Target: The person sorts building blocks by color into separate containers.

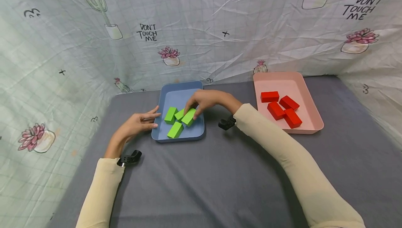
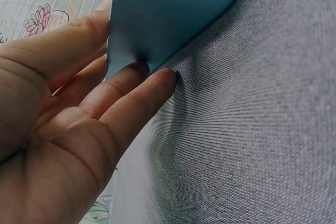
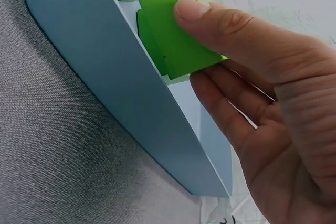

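Over the blue tray [image 1: 180, 138], my right hand [image 1: 205, 99] pinches a green block [image 1: 189, 117] between thumb and fingers. In the right wrist view the thumb lies on one face of the held block [image 3: 170, 30], close above the tray's wall. Several other green blocks are in the tray, including one at the left [image 1: 170, 115], one at the front [image 1: 175, 130] and one partly hidden behind the held block [image 1: 179, 114]. My left hand [image 1: 135, 125] rests with extended fingers at the tray's left side. The left wrist view shows its fingertips [image 2: 167, 77] against the outer wall [image 2: 168, 14].
To the right stands a pink tray [image 1: 309, 116] with several red blocks [image 1: 276, 111] inside. A grey cloth [image 1: 188, 179] covers the table. Behind and at the left hangs a printed curtain [image 1: 201, 36], close to the trays' far edges. Black cameras [image 1: 226, 122] sit on both wrists.
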`<state>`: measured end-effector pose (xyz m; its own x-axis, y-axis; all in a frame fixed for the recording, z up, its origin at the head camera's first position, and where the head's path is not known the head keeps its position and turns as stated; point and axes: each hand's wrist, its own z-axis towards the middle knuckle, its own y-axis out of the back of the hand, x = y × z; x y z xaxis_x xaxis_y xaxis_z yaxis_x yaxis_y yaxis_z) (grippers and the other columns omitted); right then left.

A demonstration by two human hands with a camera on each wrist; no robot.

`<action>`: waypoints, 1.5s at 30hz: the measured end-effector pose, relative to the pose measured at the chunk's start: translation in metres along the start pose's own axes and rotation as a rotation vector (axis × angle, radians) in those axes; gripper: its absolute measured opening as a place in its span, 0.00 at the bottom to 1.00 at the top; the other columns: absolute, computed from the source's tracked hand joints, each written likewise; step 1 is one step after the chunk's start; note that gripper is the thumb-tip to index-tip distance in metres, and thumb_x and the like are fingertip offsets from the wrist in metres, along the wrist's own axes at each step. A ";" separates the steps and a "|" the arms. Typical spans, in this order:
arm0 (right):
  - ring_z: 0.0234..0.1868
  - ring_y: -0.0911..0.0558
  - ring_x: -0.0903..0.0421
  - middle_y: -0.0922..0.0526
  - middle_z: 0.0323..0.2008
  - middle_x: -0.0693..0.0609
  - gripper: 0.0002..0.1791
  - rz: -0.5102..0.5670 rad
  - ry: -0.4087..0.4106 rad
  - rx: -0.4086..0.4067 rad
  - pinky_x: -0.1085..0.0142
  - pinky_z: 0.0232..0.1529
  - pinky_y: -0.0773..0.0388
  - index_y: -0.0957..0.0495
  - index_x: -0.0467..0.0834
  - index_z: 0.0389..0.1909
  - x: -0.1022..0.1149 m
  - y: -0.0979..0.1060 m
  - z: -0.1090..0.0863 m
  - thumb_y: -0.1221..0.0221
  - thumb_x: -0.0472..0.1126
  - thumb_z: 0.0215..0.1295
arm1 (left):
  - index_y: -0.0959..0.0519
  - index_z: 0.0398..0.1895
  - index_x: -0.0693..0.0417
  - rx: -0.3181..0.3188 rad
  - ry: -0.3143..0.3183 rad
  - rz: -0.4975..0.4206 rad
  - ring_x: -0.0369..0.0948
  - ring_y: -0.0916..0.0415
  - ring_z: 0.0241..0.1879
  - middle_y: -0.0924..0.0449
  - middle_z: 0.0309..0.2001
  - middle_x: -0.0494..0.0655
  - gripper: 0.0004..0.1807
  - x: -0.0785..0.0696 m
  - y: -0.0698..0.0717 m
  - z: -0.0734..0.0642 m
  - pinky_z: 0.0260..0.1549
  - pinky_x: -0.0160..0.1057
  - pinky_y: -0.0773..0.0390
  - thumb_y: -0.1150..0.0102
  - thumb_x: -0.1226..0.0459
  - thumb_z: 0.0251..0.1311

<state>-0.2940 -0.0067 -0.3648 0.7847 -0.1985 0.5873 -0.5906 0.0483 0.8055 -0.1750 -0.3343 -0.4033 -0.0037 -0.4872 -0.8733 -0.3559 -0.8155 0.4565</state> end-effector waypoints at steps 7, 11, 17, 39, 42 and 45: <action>0.47 0.15 0.60 0.13 0.53 0.52 0.21 0.025 -0.010 0.041 0.66 0.50 0.20 0.14 0.46 0.55 -0.007 -0.002 0.008 0.27 0.42 0.60 | 0.29 0.72 0.58 -0.004 -0.001 -0.002 0.54 0.40 0.74 0.49 0.80 0.42 0.35 0.003 -0.004 0.001 0.56 0.28 0.26 0.30 0.62 0.63; 0.48 0.14 0.61 0.13 0.52 0.53 0.21 0.024 -0.023 0.056 0.67 0.50 0.20 0.13 0.47 0.54 -0.010 -0.004 0.012 0.26 0.42 0.59 | 0.29 0.71 0.59 -0.010 -0.003 -0.007 0.54 0.39 0.73 0.48 0.80 0.42 0.34 0.004 -0.006 0.003 0.56 0.29 0.26 0.29 0.62 0.62; 0.51 0.15 0.61 0.13 0.52 0.52 0.21 0.000 -0.041 0.072 0.68 0.50 0.20 0.13 0.47 0.54 -0.013 -0.003 0.014 0.26 0.41 0.59 | 0.29 0.72 0.59 -0.014 -0.002 -0.019 0.54 0.40 0.74 0.49 0.80 0.42 0.34 0.004 -0.007 0.005 0.57 0.30 0.26 0.30 0.63 0.63; 0.59 0.18 0.61 0.16 0.58 0.51 0.23 0.049 -0.034 0.041 0.71 0.58 0.24 0.16 0.43 0.59 -0.013 -0.017 0.031 0.28 0.39 0.61 | 0.28 0.71 0.58 -0.001 0.040 0.077 0.50 0.53 0.78 0.50 0.80 0.41 0.33 0.000 0.012 -0.012 0.51 0.23 0.26 0.31 0.61 0.64; 0.61 0.19 0.58 0.17 0.59 0.50 0.23 0.058 -0.023 0.013 0.68 0.61 0.25 0.18 0.42 0.60 -0.013 -0.014 0.020 0.30 0.40 0.64 | 0.28 0.71 0.58 -0.003 0.032 0.086 0.50 0.53 0.78 0.50 0.80 0.42 0.32 0.001 0.007 -0.008 0.51 0.23 0.26 0.31 0.62 0.64; 0.61 0.19 0.54 0.17 0.59 0.50 0.21 -0.018 -0.022 -0.036 0.65 0.63 0.26 0.18 0.43 0.61 -0.011 -0.004 0.002 0.34 0.44 0.69 | 0.28 0.71 0.60 -0.008 -0.002 0.065 0.51 0.50 0.77 0.49 0.80 0.44 0.33 0.002 -0.001 0.001 0.51 0.23 0.25 0.31 0.61 0.64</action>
<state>-0.3001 -0.0062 -0.3748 0.7903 -0.2211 0.5714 -0.5692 0.0800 0.8183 -0.1755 -0.3337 -0.4057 -0.0279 -0.5384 -0.8422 -0.3475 -0.7848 0.5132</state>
